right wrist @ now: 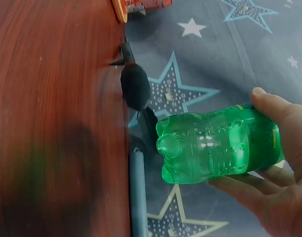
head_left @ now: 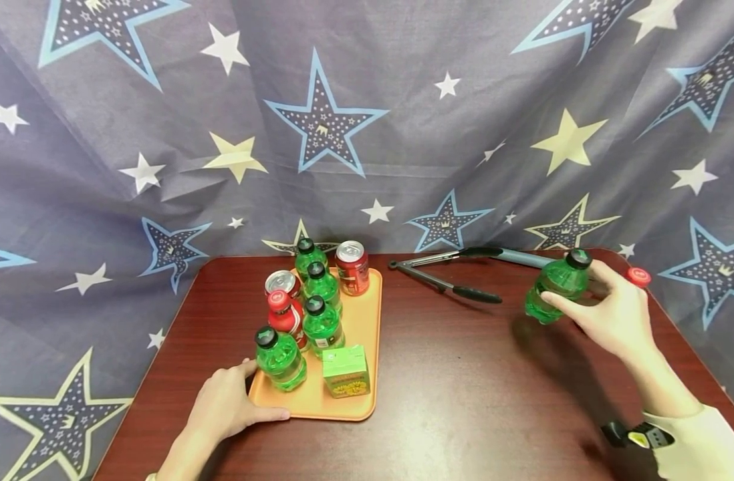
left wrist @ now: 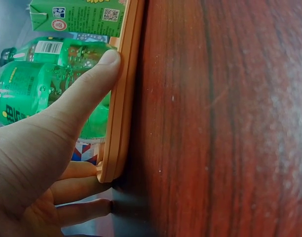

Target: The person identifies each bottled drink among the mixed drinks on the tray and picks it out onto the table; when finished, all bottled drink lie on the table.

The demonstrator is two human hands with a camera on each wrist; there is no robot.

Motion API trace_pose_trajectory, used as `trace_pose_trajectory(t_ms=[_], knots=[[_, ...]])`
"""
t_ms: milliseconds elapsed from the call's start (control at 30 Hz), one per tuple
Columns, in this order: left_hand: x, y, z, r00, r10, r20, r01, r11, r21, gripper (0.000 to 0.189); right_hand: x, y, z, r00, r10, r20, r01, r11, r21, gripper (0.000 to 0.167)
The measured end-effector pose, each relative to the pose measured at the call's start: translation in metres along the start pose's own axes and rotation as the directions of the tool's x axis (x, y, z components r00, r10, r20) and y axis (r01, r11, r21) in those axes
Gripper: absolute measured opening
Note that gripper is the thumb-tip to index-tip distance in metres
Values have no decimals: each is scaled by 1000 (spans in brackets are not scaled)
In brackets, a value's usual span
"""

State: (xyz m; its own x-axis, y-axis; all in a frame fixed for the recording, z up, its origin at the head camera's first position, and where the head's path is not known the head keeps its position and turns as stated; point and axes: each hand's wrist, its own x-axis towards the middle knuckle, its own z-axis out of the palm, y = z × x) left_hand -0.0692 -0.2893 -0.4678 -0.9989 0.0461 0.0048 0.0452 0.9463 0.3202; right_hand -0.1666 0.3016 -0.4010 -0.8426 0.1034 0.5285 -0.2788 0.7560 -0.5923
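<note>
My right hand (head_left: 610, 314) grips a green plastic bottle (head_left: 559, 284) with a black cap, thumb on one side and fingers on the other. The bottle is held above the table at the right, its shadow below. In the right wrist view, the bottle (right wrist: 215, 143) lies sideways across the picture, base pointing left. My left hand (head_left: 225, 401) rests against the near left corner of an orange tray (head_left: 367, 321). Its thumb lies along the front rim, the fingers by the left side. Several green bottles (head_left: 281, 359), a red bottle (head_left: 287, 319) and a green drink carton (head_left: 346, 374) stand on the tray.
Two red cans, one (head_left: 353, 270) at the tray's back right, also stand there. Tongs with black handles (head_left: 476, 294) lie on the table behind, beside a blue-grey rod (head_left: 520, 258). A red cap (head_left: 638, 276) shows behind my right hand. A star-patterned curtain (head_left: 403, 133) hangs behind the table.
</note>
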Motion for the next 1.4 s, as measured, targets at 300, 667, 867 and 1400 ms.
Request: trace_pose_trajectory(t_ms=[300,667,867,1400], knots=[[0,-1,1,1000,1,6,-1,1000,4,117,-11,13,-20,991,129,-27,-130,991,-25,47],[-1,-1,1,1000,9,-10,-9,1000,6,115,-27,35,-38,971,239,-26,-239,971,-20,49],[0,1,1,1000,19,-23,-18,1000,6,113,-36,39,-51,951,305,-45,-306,952,-20,45],[0,1,0,999,25,-23,-25,1000,3,114,-50,67,-66,917,374,-139,-338,913,228,52]])
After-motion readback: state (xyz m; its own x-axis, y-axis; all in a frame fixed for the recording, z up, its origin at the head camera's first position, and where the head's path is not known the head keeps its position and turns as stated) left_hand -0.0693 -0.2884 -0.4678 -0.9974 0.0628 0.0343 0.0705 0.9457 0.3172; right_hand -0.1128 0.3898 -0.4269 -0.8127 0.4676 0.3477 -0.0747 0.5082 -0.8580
